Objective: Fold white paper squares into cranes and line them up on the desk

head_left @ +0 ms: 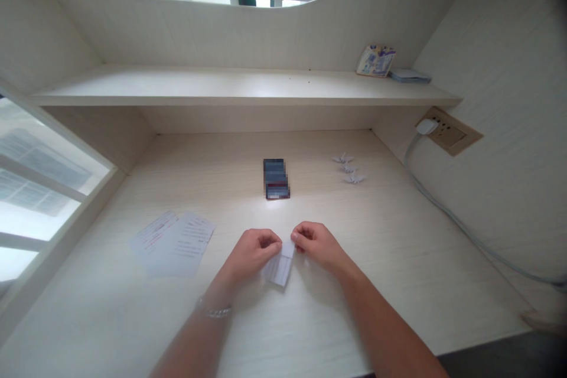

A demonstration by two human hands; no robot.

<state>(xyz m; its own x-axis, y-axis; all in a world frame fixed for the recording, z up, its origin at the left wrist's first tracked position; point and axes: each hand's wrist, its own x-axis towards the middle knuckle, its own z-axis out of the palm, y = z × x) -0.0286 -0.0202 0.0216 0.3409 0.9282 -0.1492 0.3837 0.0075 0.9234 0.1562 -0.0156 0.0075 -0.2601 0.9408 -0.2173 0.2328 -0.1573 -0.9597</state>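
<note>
A small folded piece of white paper (280,266) is between my two hands, just above or on the desk. My left hand (257,248) pinches its upper left edge between thumb and fingers. At the upper right corner, my right hand (316,242) pinches the same paper with thumb and forefinger. Fold lines and faint ruled lines show on the paper. Beyond the hands lies a dark phone-like rectangle (276,177), its face blurred out. Several small folded white paper cranes (353,179) sit farther right.
Loose written sheets (177,245) lie on the desk to the left. A shelf (248,85) spans the back, with a small patterned packet (375,61) and a flat stack (410,75) on it. On the right wall, a white plug and cable (436,204) run from a socket (456,132).
</note>
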